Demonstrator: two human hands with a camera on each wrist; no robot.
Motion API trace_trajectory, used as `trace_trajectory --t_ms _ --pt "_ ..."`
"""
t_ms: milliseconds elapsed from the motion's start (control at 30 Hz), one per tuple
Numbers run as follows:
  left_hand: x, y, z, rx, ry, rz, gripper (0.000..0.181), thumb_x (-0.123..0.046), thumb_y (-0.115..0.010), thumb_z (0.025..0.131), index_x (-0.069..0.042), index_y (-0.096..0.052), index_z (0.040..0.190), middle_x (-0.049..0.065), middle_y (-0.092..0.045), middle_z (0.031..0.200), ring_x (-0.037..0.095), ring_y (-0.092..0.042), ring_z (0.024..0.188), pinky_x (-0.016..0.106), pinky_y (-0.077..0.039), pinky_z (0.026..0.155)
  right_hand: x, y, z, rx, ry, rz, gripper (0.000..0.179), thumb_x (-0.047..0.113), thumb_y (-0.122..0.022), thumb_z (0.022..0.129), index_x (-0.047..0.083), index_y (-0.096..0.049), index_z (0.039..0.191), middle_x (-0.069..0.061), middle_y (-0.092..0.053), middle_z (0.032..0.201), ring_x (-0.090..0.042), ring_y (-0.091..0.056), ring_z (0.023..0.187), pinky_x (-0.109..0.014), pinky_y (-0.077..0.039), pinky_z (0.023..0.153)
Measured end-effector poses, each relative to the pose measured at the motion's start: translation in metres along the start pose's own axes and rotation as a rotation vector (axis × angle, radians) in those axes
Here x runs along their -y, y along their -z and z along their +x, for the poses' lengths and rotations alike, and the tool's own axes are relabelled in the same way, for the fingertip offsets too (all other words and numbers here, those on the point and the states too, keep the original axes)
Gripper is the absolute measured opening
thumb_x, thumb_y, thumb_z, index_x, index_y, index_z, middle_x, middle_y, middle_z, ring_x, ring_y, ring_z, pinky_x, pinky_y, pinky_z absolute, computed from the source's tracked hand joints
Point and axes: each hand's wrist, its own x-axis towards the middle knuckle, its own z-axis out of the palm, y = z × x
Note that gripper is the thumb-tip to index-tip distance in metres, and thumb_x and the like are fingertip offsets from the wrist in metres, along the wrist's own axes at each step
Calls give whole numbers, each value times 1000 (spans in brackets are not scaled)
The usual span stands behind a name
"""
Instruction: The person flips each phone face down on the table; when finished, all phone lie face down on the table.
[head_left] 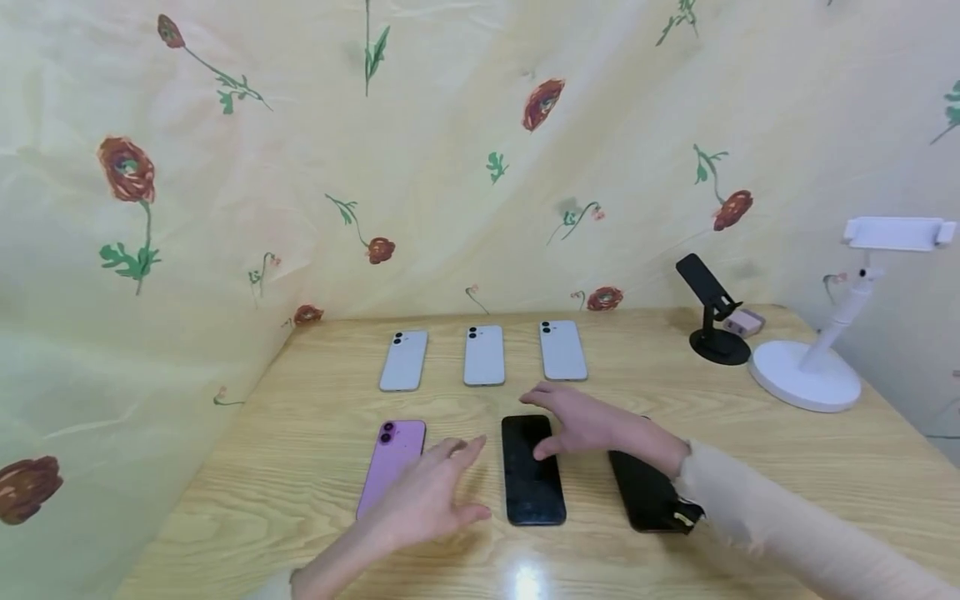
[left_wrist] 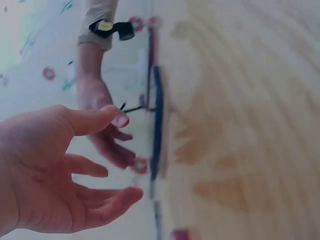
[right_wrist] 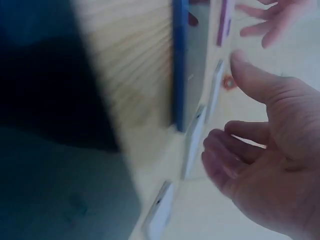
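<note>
A phone with a dark screen (head_left: 531, 492) lies face up at the middle front of the table, between the two hands. My left hand (head_left: 431, 500) hovers at its left with fingers spread, partly over a purple phone (head_left: 396, 454) lying back up. Over the dark phone's upper right edge hangs my right hand (head_left: 573, 421), its thumb across the screen in the head view. Both hands hold nothing; the left wrist view shows the left hand (left_wrist: 65, 170) with loosely bent fingers, and the right wrist view likewise the right hand (right_wrist: 270, 150). Another black phone (head_left: 645, 496) lies partly under the right forearm.
Three white phones (head_left: 483, 357) lie back up in a row at the rear of the wooden table (head_left: 285, 467). At the back right stand a black phone stand (head_left: 718, 343), a small pinkish block (head_left: 744, 322) and a white stand (head_left: 806, 375). A flowered cloth (head_left: 450, 167) hangs behind.
</note>
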Motion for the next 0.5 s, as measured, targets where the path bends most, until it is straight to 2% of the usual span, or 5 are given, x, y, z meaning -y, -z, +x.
trace_trajectory --t_ms 100,233,367,500 --pt "-8 -15 9 42 27 -33 95 -49 -80 82 -11 -35 157 25 -40 149 46 -43 131 58 -48 92 -9 1 -14 36 -55 -63 89 33 -87 78 -10 -45 143 -28 -43 145 -47 -39 133 -59 -34 104" --pt "-14 -29 19 71 34 -94 103 -50 -82 80 -12 -29 159 28 -30 154 56 -34 133 62 -46 92 -17 -4 -26 59 -68 -98 106 41 -91 69 -10 -40 146 -27 -41 149 -47 -34 136 -65 -27 105" --pt "-21 -38 27 82 24 -89 104 -50 -83 79 -12 -27 159 27 -26 157 57 -34 133 60 -44 96 -20 -11 -32 66 -70 -111 113 47 -92 64 -11 -39 147 -27 -41 149 -46 -34 136 -66 -27 104" --pt "-28 -42 33 102 21 -83 102 -48 -82 81 -13 -26 160 25 -20 160 54 -31 136 56 -44 98 -22 -16 -34 61 -79 -108 116 48 -92 64 -11 -37 147 -28 -40 150 -47 -34 136 -66 -28 103"
